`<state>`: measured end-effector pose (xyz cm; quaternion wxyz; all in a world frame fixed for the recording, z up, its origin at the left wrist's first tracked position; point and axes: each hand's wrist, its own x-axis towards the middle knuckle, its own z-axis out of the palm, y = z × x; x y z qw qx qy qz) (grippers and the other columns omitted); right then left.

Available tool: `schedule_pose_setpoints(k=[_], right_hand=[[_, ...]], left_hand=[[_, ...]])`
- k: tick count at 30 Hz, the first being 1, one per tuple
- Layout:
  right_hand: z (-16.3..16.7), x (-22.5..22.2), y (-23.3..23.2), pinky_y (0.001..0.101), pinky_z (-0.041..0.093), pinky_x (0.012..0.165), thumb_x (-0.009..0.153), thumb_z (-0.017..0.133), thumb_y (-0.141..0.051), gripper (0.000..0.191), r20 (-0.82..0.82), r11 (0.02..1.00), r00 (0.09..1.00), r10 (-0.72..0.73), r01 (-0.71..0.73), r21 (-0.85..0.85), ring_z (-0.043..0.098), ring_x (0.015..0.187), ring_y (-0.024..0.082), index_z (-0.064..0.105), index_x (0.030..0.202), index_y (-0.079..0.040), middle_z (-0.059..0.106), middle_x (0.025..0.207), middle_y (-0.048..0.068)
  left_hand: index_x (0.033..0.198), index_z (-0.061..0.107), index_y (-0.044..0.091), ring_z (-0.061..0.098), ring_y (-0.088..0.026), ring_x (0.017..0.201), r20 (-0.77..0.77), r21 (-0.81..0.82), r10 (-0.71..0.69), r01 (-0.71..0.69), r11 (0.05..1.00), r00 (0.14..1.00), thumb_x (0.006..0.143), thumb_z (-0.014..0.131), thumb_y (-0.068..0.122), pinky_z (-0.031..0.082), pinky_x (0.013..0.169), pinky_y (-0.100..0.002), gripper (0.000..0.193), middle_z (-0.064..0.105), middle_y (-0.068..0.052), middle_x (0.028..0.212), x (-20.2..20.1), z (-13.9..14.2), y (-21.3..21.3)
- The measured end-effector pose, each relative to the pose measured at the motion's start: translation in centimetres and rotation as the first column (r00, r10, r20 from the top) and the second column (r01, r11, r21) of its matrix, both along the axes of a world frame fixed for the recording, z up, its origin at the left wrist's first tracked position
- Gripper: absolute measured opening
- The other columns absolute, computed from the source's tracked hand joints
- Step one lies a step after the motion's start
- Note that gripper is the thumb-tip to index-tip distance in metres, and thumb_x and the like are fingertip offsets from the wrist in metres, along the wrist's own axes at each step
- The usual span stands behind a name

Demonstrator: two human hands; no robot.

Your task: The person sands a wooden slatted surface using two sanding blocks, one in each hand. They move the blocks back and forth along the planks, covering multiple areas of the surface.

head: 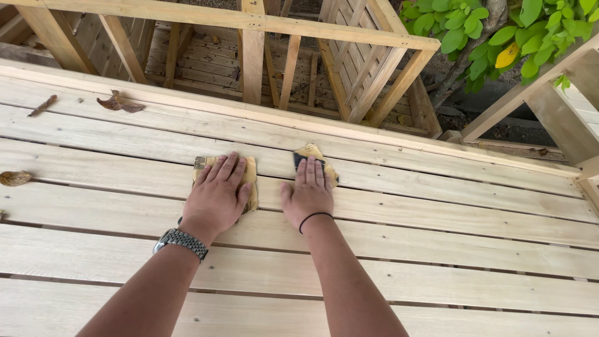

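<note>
My left hand [216,195] lies flat, fingers spread, pressing a yellowish sheet of sandpaper [250,175] onto a pale wooden plank [437,212]. A metal watch [181,241] is on that wrist. Just to the right, my right hand [308,195] presses a second, folded piece of sandpaper [311,152] with a dark abrasive side against the same slatted wooden surface. A thin black band circles the right wrist. Both sheets are mostly hidden under the palms.
Dry brown leaves [120,102] lie on the planks at the far left, with another leaf [14,178] at the left edge. Beyond the surface's far edge stand wooden frames and slatted panels [349,68]. Green foliage [518,25] fills the top right.
</note>
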<state>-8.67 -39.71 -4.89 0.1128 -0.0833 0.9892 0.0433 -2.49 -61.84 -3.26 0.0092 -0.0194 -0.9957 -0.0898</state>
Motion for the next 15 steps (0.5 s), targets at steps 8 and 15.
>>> schedule_pose_setpoints(k=[8,15], right_hand=[[3.8,-1.8,16.5,0.0418,0.009,0.127,0.102,0.015,-0.045,0.070,-0.123,0.919,0.912,-0.391,0.380,-0.099,0.002,0.157,0.022,0.007,0.161,-0.007,0.001,0.171,0.009],[-1.9,-3.1,6.4,0.0425,0.013,0.123,0.100,0.032,-0.040,0.070,-0.196,0.992,0.976,-0.093,0.075,-0.098,0.012,0.154,0.027,0.019,0.157,-0.003,0.010,0.168,0.014]], left_hand=[[0.160,0.012,0.017,0.007,-0.018,0.154,0.090,-0.087,0.029,-0.022,0.996,0.996,0.101,0.016,0.059,0.009,0.124,-0.039,0.073,0.010,-0.002,0.168,-0.5,1.0,-0.7],[0.160,0.013,0.012,0.007,-0.020,0.153,0.050,0.005,-0.080,0.080,0.997,0.996,0.101,0.019,0.055,0.007,0.123,-0.039,0.073,0.009,-0.006,0.168,-3.6,0.8,5.9]])
